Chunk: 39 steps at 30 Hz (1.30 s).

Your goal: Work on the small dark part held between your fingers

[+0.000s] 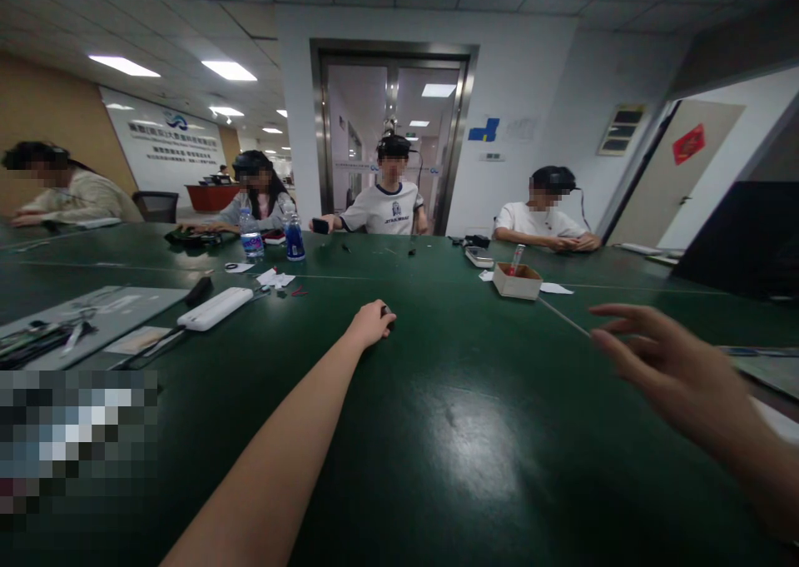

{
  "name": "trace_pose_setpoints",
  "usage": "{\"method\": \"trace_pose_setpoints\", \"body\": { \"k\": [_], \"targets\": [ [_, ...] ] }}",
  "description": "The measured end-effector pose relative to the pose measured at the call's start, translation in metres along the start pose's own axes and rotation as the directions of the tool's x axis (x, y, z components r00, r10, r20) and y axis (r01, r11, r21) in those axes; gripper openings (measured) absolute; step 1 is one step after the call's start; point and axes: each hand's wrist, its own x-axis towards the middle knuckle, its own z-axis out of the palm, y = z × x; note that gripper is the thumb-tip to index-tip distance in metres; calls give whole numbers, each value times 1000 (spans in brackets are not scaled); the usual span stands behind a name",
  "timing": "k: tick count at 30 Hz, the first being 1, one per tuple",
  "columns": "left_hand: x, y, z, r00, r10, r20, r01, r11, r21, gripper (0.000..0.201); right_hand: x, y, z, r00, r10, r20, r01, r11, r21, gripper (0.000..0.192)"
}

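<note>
My left hand (369,327) reaches out over the middle of the green table, its fingers closed round a small dark object (388,317). Most of that object is hidden, so its kind does not show. On the right, my right hand (671,367) is raised above the table with its fingers loosely bent and apart, and nothing shows in it. A thin pale line (565,317) runs from near a small open box (518,285) towards its fingertips; whether it is a stick or a table seam I cannot tell. A red-and-white tube (516,259) stands in the box.
A white power strip (216,309) lies on the left, beside a grey board (112,305) with tools. Further back stand two bottles (252,238). Several people sit round the table; one opposite (390,205) holds a dark object. Paper scraps (275,279) lie near the bottles.
</note>
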Motion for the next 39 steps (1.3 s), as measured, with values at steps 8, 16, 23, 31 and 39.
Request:
{"method": "trace_pose_setpoints", "body": {
  "k": [8, 16, 23, 31, 39],
  "targets": [
    [5, -22, 5, 991, -86, -101, 50, 947, -318, 12, 90, -71, 153, 728, -32, 685, -270, 905, 330, 19],
    [18, -6, 3, 980, -161, -115, 23, 669, -742, 5, 111, -96, 237, 613, -72, 787, -699, 416, 582, 24],
    [18, -8, 16, 979, -194, -69, 51, 554, -831, 6, 108, -95, 261, 725, -120, 678, -671, 101, 735, 8],
    [16, -8, 16, 982, -188, -5, 98, 536, -838, 7, 105, -85, 261, 780, -13, 625, -625, 19, 780, 18],
    [8, -13, 14, 993, -95, -71, 6, 641, -768, 10, 101, -86, 253, 782, 19, 623, -623, -26, 782, 14]
  ]
}}
